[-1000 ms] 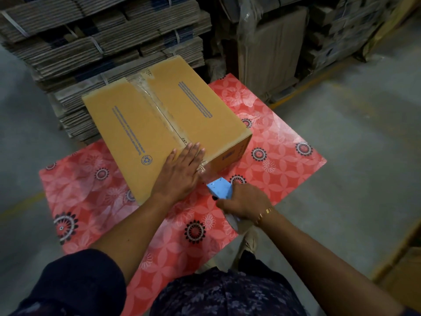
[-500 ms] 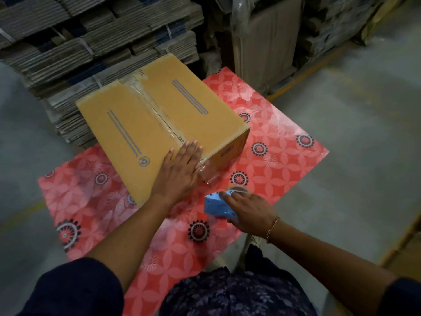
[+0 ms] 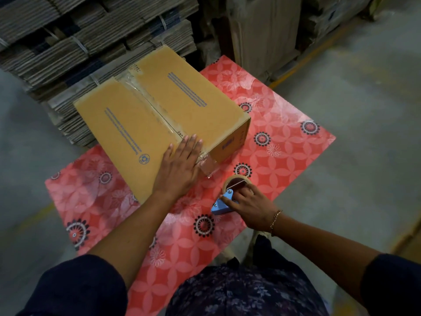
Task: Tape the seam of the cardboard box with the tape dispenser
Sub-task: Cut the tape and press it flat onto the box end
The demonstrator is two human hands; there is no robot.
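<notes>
Seam on cardboard box (image 3: 145, 124) looks taped w/ tail hanging off near edge: left hand (image 3: 180, 165), flat & released, should rub it down firmly while right hand (image 3: 251, 208), grip clenched on tape dispenser (image 3: 227, 197), parks it on red surface (image 3: 284, 156).

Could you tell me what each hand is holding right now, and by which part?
The right hand grips the tape dispenser by its blue body; the left hand holds nothing.

Warehouse: strapped flat cardboard stacks (image 3: 91, 42), concrete floor (image 3: 364, 110)
</notes>
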